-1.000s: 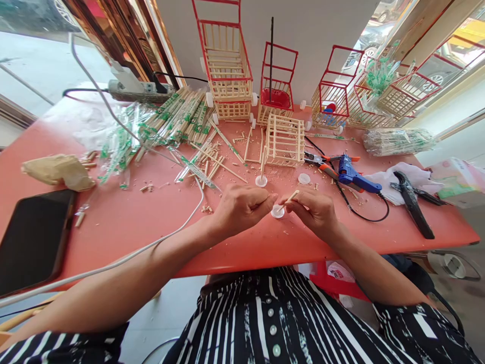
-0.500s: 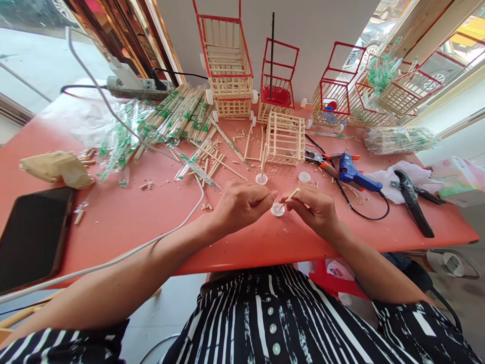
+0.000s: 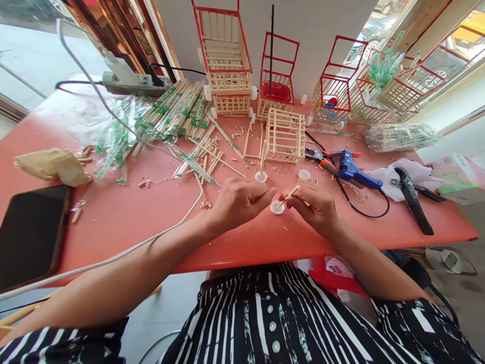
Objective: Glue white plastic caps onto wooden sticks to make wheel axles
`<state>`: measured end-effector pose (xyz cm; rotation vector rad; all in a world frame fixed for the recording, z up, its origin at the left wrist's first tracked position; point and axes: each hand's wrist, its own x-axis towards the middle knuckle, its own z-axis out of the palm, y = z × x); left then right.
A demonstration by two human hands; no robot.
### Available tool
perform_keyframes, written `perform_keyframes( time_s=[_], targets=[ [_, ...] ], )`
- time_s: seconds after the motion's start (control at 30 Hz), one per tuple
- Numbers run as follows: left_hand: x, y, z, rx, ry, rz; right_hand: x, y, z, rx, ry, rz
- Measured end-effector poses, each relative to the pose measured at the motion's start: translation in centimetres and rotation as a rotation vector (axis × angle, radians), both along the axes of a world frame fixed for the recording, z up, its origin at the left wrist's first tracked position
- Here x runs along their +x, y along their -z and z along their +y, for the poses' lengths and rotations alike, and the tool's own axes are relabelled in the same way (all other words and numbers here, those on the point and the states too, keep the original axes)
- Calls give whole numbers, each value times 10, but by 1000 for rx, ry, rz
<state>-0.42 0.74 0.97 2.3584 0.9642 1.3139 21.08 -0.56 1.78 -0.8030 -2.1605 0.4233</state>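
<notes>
Between the thumb and fingers of my right hand (image 3: 313, 205) is a short wooden stick (image 3: 291, 193). Its lower end dips into a small white plastic cup (image 3: 277, 208) near the table's front edge. My left hand (image 3: 242, 202) is closed just left of that cup, thumb against the curled fingers; whatever it pinches is hidden. Behind the hands, a second small white cup (image 3: 260, 176) has a stick (image 3: 262, 161) standing in it. A small cart body of wooden sticks (image 3: 285, 135) rests behind that cup, and a round clear lid (image 3: 304, 174) lies to its right.
Stick carts with red frames (image 3: 227, 65) stand along the back. Wrapped chopsticks (image 3: 178, 114) are piled at the left, above a phone (image 3: 34, 232). A white cable (image 3: 151, 237) crosses my left forearm. A blue glue gun (image 3: 354, 172), pliers (image 3: 314, 155) and a black clamp (image 3: 413, 202) lie right.
The camera view has shifted very slightly. Both hands keep almost the same pose, with the right hand's stick still dipped in the front cup.
</notes>
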Motion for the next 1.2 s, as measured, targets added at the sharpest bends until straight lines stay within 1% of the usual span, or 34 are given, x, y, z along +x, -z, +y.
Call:
perform_keyframes(
  time_s=[0.1,0.2,0.37,0.43,0.53,0.67,0.9,1.07,1.2],
  targets=[
    [-1,5,1,-37,-14,30,1,0,0,-12,10,-10],
    [-1,9,2,-124,-17,92,2,1,0,-10,11,-6],
    [-1,7,3,-286,115,256,3,4,0,2,24,2],
    [-1,7,3,-300,141,319,3,4,0,-11,24,7],
    [-1,10,3,-252,192,390,2,3,-1,-26,10,9],
    [-1,15,3,-200,220,388,1,2,-1,-12,31,-12],
    [2,19,4,-286,242,354,2,2,-1,11,61,-43],
    [2,20,4,-295,241,329,1,1,-2,24,83,-50],
    [2,20,4,-297,248,333,0,0,-2,43,75,-70]
  ],
)
